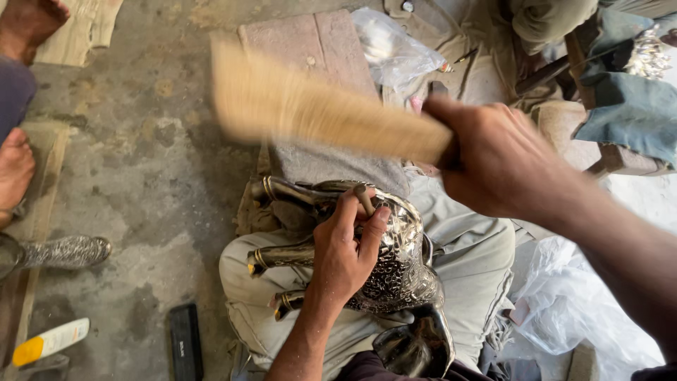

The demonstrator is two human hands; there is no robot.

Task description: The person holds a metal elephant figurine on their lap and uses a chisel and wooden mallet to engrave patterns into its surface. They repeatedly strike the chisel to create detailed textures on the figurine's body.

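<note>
A shiny engraved metal animal figure (402, 275) lies on its side across my lap, its legs with brass-coloured bands pointing left. My left hand (345, 250) grips the figure by one upturned leg and its body. My right hand (493, 159) is raised above it and closed on the handle of a long brush with pale bristles (310, 106), which is blurred with motion and points up to the left.
A flat reddish stone slab (310, 46) lies ahead on the concrete floor. Clear plastic bags (391, 46) sit beyond it and at my right (578, 303). Another person's bare feet (14, 169) are at the left. A black bar (185, 342) and a white-and-yellow tube (49, 341) lie at bottom left.
</note>
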